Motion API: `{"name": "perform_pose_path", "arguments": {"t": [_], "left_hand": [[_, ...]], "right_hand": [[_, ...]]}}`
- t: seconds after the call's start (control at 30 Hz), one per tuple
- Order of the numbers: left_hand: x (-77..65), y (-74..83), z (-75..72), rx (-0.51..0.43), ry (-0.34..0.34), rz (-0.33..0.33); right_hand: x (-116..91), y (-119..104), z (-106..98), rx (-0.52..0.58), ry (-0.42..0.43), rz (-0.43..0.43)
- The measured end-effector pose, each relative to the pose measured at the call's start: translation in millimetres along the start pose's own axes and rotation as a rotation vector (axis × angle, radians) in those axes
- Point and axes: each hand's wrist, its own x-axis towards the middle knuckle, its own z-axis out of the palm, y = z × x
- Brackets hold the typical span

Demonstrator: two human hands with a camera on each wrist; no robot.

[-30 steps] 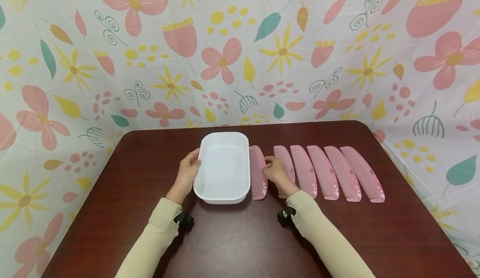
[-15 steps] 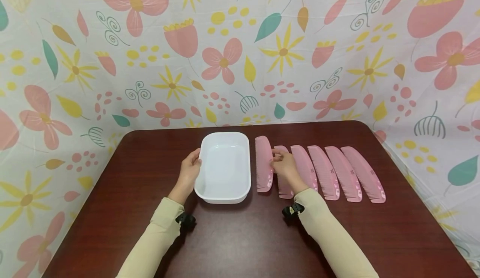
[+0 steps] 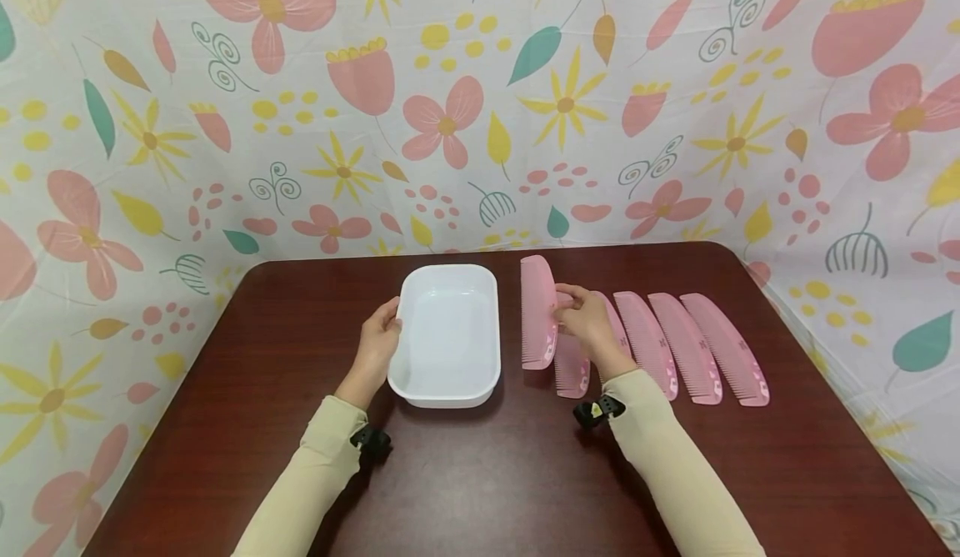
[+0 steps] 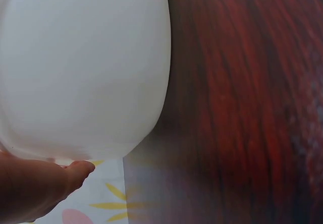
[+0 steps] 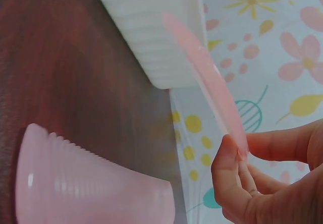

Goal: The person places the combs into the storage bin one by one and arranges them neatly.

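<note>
On the table stands a white rectangular plastic tray (image 3: 444, 400), and nothing lies in it. My left hand (image 3: 375, 348) holds its left rim; in the left wrist view, a fingertip (image 4: 83, 167) shows at the edge of the tray's pale wall (image 4: 86, 72). A pink comb (image 3: 537, 315), teeth facing left, is raised just right of the tray. My right hand (image 3: 588, 323) pinches it by its curved back between thumb and fingers. In the right wrist view the held comb (image 5: 214, 82) appears nearly edge-on, lifted off the table.
Several more pink combs lie in a fanned row to the right, such as this comb (image 3: 684, 348); the nearest one (image 3: 572, 369) is partly covered by the held comb and right hand. The dark red-brown table (image 3: 480, 490) ends at a flower-patterned cloth (image 3: 465, 123) behind.
My right hand has moved right and away from me, lifting the comb from beside the tray to over the row's left end. The left hand and tray have stayed put.
</note>
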Motion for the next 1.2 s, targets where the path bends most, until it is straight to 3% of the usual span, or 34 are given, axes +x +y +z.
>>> {"name": "perform_pose_path", "arguments": {"t": [0.33,0.57,1.2], "left_hand": [[1.3,-0.2,0.9,0.004,0.011,-0.013],[0.1,-0.2,0.6,0.001,0.01,-0.002],[0.2,-0.4,1.1,-0.005,0.004,-0.002]], "right_hand": [[1,-7,3,0.127,-0.041,0.017],[-2,-17,11,0.145,-0.062,-0.007],[-7,-36,54,0.201,-0.124,0.008]]}}
